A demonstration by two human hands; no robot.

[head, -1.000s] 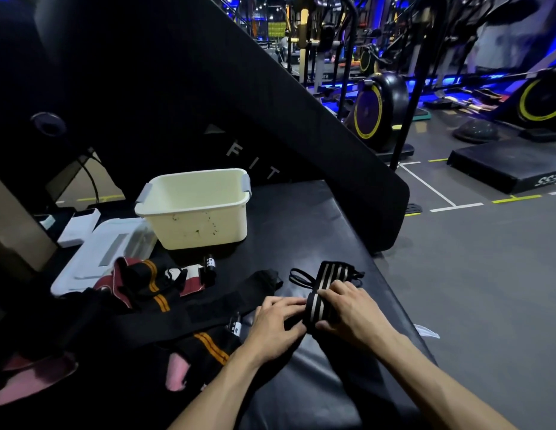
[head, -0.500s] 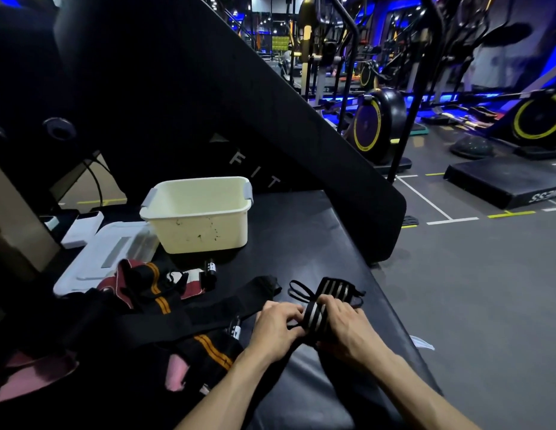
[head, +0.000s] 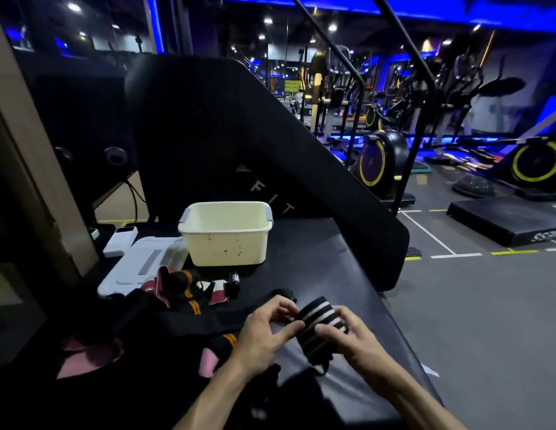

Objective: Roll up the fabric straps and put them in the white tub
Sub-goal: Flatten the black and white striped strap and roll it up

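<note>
mid-roll, low over black padded bench [head: 317, 262]. left hand [head: 264, 332] and right hand [head: 352, 333] both pinching black-and-white striped strap [head: 321, 321]. soft, light, springy; likely to unwind unless gripped across the coil. tail dangling below. white tub [head: 227, 240] well apart, behind.

Both bare forearms reach forward from the bottom edge, wrists angled toward each other. The left hand [head: 264, 332] has its fingers curled and its thumb stretched toward the right hand [head: 352, 335], whose fingers bend inward; both pinch the same striped strap [head: 321, 318] between them.
</note>
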